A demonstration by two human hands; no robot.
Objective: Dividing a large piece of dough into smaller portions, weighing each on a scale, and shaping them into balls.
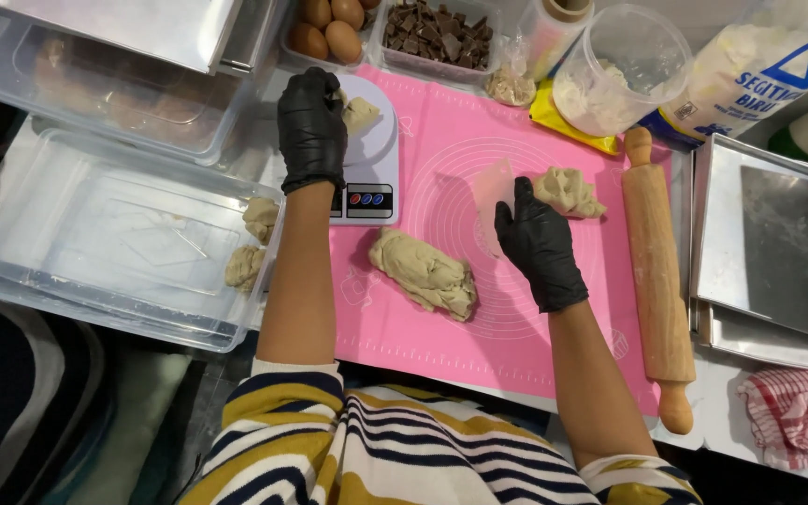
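From the head camera, the left hand (311, 126) in a black glove reaches to the far left corner of the pink silicone baking mat (479, 318), its grip closed around a small beige lump of dough (360, 112) resting on the round white platform of the digital kitchen scale (367, 164). The right hand (537, 245), also black-gloved, holds a translucent plastic dough scraper (495, 196) upright near the middle of the mat, fingers pinched on its edge. Just right of the scraper lies a ragged beige dough piece (568, 192); a longer beige dough log (424, 273) lies between the two forearms. A wooden rolling pin (656, 271) runs along the mat's right edge. Two dough balls (252, 241) sit in the clear plastic tub (95, 243) at the left.
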